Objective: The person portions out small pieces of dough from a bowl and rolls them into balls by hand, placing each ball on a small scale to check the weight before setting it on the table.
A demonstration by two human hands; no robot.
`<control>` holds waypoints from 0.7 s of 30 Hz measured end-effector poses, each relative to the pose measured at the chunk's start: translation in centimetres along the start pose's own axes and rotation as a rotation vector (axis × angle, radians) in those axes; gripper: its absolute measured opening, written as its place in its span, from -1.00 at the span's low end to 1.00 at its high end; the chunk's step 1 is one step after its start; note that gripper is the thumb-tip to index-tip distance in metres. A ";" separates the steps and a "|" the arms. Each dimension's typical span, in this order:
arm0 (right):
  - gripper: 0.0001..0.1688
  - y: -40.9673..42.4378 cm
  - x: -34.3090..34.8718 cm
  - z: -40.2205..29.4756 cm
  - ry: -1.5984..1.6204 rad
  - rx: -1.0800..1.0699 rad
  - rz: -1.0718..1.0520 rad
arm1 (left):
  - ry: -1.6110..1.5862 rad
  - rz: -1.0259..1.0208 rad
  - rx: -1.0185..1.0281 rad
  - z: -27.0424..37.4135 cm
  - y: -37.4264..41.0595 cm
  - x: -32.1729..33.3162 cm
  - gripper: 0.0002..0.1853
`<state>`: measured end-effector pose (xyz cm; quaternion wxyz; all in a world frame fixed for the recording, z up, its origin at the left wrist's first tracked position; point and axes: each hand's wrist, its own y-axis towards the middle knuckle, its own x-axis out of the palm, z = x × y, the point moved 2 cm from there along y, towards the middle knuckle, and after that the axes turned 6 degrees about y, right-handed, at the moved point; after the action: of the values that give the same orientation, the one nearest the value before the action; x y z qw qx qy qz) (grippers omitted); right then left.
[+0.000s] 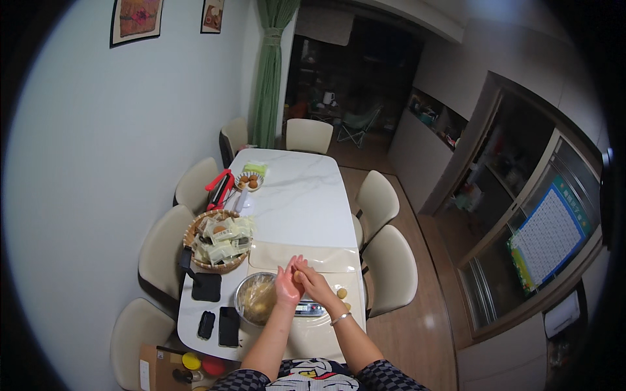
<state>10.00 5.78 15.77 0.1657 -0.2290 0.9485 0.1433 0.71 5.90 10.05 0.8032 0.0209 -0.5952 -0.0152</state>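
My left hand [289, 288] is raised with its palm up, over the beige mat [303, 251] and beside a metal bowl [239, 293]. A small dough ball [297, 276] sits between my palms. My right hand [313, 285], a silver bangle at its wrist, lies with its fingers against the left palm and its thumb by the ball. The bowl holds a pale yellow mass under clear plastic film. Behind my wrists a digital scale [313, 309] is partly hidden. Round dough pieces [342, 293] rest on the mat to the right of the scale.
Left of the bowl lie a phone [229, 326], a small black case [206, 325] and a black stand [206, 287]. A wicker basket [188, 239] of wrapped packets, a red-and-black device [221, 189] and a plate of brown balls [250, 173] stand farther off. Chairs [390, 271] line the table.
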 end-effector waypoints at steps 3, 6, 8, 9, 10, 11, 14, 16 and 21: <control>-0.53 -1.5 0.7 -0.3 0.126 -0.026 -0.050 | 0.051 0.047 0.009 0.7 -0.1 0.1 -0.34; -0.51 -1.6 0.6 -1.1 0.316 0.005 -0.083 | -0.019 0.050 -0.083 0.0 -0.1 -0.1 -0.36; -0.51 -1.4 0.5 -1.7 0.575 0.064 -0.041 | -0.067 0.007 -0.079 0.0 -0.4 0.7 -0.37; -0.53 -1.2 0.4 -1.3 0.561 0.037 0.044 | -0.069 -0.010 -0.077 0.1 -0.2 0.9 -0.38; -0.55 -1.0 0.3 -0.6 0.547 0.011 0.127 | -0.071 -0.026 -0.073 0.2 -0.1 1.1 -0.38; -0.56 -0.8 0.3 -0.1 0.533 -0.016 0.210 | -0.074 -0.042 -0.069 0.4 0.0 1.2 -0.38; -0.59 -1.0 1.9 -1.5 0.178 -0.092 0.114 | 0.014 -0.042 -0.048 1.0 0.1 0.8 -0.43; -0.63 -1.1 3.4 -2.5 -0.037 -0.296 0.059 | 0.109 0.006 -0.005 1.2 0.4 0.0 -0.44; -0.64 1.2 3.3 -2.2 -0.340 -0.320 0.081 | -0.099 0.001 -0.069 -0.4 1.5 -0.4 -0.42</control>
<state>6.09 4.79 16.70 0.2786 -0.1865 0.8805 0.3351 0.98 7.39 9.62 0.7732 -0.0077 -0.6331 -0.0365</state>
